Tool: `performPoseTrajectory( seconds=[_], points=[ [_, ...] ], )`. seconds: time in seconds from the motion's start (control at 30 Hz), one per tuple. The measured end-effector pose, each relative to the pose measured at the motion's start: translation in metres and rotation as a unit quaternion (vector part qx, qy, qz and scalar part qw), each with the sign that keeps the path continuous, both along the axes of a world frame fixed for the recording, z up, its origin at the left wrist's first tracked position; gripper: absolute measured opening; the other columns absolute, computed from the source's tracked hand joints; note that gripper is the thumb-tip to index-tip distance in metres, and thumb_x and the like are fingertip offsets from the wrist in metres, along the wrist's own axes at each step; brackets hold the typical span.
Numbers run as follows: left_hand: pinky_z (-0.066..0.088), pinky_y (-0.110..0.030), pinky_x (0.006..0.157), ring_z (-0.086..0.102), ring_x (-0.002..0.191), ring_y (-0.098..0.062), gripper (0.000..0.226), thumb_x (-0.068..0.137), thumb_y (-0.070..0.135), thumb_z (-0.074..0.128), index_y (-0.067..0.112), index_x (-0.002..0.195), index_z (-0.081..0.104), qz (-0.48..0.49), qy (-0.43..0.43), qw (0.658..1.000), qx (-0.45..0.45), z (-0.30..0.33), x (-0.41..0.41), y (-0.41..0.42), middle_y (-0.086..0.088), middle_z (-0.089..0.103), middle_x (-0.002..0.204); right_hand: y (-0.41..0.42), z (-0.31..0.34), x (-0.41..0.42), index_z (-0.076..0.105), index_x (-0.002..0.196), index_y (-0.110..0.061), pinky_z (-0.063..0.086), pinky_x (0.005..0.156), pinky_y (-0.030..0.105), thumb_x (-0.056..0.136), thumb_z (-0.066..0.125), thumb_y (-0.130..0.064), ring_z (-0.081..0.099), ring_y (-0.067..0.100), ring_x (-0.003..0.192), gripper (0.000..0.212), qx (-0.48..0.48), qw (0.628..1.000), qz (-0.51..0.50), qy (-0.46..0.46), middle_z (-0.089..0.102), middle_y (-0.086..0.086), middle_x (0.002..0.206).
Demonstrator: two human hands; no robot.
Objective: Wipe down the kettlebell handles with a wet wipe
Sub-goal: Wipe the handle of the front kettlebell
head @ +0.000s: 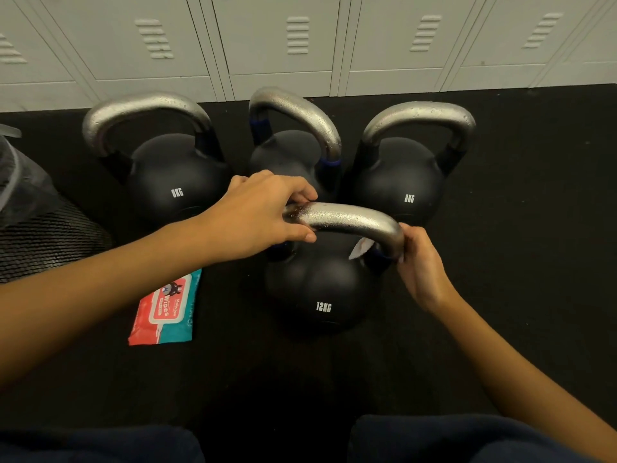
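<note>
A head-worn camera looks down at a black floor (517, 262) in front of a row of pale grey lockers (280, 45). At the far left stands a black mesh bin (40, 228) with a clear liner at its rim; what it holds cannot be seen. Just right of it, flat on the floor and partly under the left forearm, lies a red and teal pack of wipes (167, 312), its lid flap closed.

Four black kettlebells with silver handles stand close together. Three form a back row near the lockers: the left 8KG kettlebell (167, 182), a middle kettlebell (287, 152) with blue bands on its handle, and the right 8KG kettlebell (400, 185). Their handles carry beads of moisture.

In front of them, nearest the person, stands the 12KG kettlebell (320, 289). Both hands are on its handle (350, 220). The left hand (263, 215) grips the left end of the handle, fingers curled over the top and thumb beneath. The right hand (420, 265) is closed around the right bend of the handle, pinching a white wet wipe (359, 248) against it; a corner of the wipe pokes out below the handle, inside the loop.

Along the bottom edge, the person's dark trousers (450, 439) show.
</note>
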State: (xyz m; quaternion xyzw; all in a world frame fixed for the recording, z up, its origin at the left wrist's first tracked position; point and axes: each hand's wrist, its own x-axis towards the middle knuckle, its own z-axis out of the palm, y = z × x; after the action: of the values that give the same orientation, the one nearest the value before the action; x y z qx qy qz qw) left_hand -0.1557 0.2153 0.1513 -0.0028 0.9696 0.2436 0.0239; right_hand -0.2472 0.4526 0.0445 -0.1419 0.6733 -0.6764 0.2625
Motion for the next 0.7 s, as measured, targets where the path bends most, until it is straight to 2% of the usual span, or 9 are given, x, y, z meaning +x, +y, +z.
performPoseTrajectory(
  seconds=[0.07,0.13,0.2,0.27,0.33,0.4,0.47,0.6,0.7],
  points=[
    [0.035,-0.044,0.102,0.046,0.105,0.000,0.055,0.073,0.047,0.075,0.031,0.123,0.056,0.000,0.001,1.000,0.002,0.000,0.000,0.000,0.021,0.056,0.107,0.008,0.003,0.010,0.072,0.100,-0.018,0.047,0.094,0.029,0.079,0.051,-0.047,0.063,0.017,0.104,0.042,-0.013,0.999,0.003,0.042,0.071,0.005,0.098],
    [0.037,-0.046,0.102,0.051,0.108,-0.004,0.055,0.073,0.047,0.075,0.031,0.122,0.057,0.001,0.000,1.000,0.008,0.000,0.000,0.000,0.018,0.059,0.109,0.017,0.001,0.015,0.066,0.120,-0.010,0.044,0.105,0.036,0.085,0.052,-0.045,0.059,0.020,0.121,0.051,-0.014,0.997,-0.006,0.071,0.069,0.009,0.119],
    [0.038,-0.047,0.101,0.054,0.109,-0.007,0.055,0.073,0.046,0.075,0.029,0.122,0.057,0.002,-0.002,1.000,0.019,0.000,0.000,0.000,0.015,0.062,0.111,0.025,0.001,0.021,0.059,0.130,-0.007,0.036,0.113,0.043,0.099,0.044,-0.027,0.051,0.018,0.131,0.040,-0.019,0.996,-0.029,0.081,0.062,0.005,0.132],
    [0.040,-0.046,0.101,0.056,0.109,-0.008,0.055,0.073,0.045,0.076,0.028,0.122,0.057,0.003,-0.003,1.000,0.031,-0.001,0.000,0.000,0.012,0.064,0.112,0.030,0.004,0.030,0.057,0.133,-0.007,0.038,0.113,0.040,0.101,0.045,-0.015,0.050,0.013,0.131,0.035,-0.004,0.992,-0.056,0.109,0.060,0.001,0.135],
    [0.040,-0.047,0.101,0.056,0.109,-0.010,0.056,0.073,0.045,0.076,0.027,0.123,0.057,0.003,-0.007,0.999,0.038,-0.001,0.001,0.000,0.010,0.064,0.113,0.031,0.006,0.039,0.056,0.133,-0.009,0.044,0.108,0.035,0.094,0.053,-0.016,0.052,0.012,0.128,0.040,0.014,0.984,-0.080,0.161,0.060,-0.001,0.134],
    [0.041,-0.047,0.101,0.056,0.109,-0.010,0.055,0.073,0.043,0.076,0.026,0.123,0.057,0.003,-0.010,0.999,0.041,-0.001,0.001,0.001,0.009,0.064,0.114,0.030,0.003,0.045,0.056,0.133,-0.010,0.049,0.103,0.039,0.091,0.060,-0.014,0.055,0.017,0.125,0.042,0.037,0.966,-0.098,0.237,0.058,-0.003,0.134],
    [0.041,-0.047,0.101,0.056,0.109,-0.010,0.055,0.074,0.043,0.076,0.025,0.122,0.058,0.004,-0.008,0.999,0.041,-0.001,0.001,0.001,0.009,0.064,0.113,0.028,-0.001,0.044,0.057,0.131,-0.006,0.051,0.098,0.044,0.090,0.064,-0.009,0.058,0.024,0.119,0.042,0.077,0.931,-0.114,0.340,0.057,0.004,0.133],
    [0.041,-0.047,0.100,0.056,0.108,-0.010,0.053,0.074,0.042,0.076,0.025,0.121,0.059,0.003,-0.002,0.999,0.038,-0.002,0.002,0.001,0.009,0.064,0.111,0.027,-0.001,0.041,0.061,0.124,0.001,0.050,0.094,0.027,0.086,0.068,0.007,0.058,0.019,0.102,0.039,0.121,0.828,-0.106,0.538,0.056,0.019,0.120],
    [0.040,-0.048,0.100,0.056,0.109,-0.010,0.051,0.075,0.042,0.076,0.026,0.120,0.058,0.001,0.003,0.999,0.035,-0.002,0.002,0.001,0.011,0.063,0.111,0.033,-0.003,0.036,0.060,0.129,-0.006,0.048,0.097,0.026,0.090,0.063,0.004,0.055,0.021,0.103,0.040,0.161,0.770,-0.046,0.616,0.047,0.013,0.120]
  ],
)
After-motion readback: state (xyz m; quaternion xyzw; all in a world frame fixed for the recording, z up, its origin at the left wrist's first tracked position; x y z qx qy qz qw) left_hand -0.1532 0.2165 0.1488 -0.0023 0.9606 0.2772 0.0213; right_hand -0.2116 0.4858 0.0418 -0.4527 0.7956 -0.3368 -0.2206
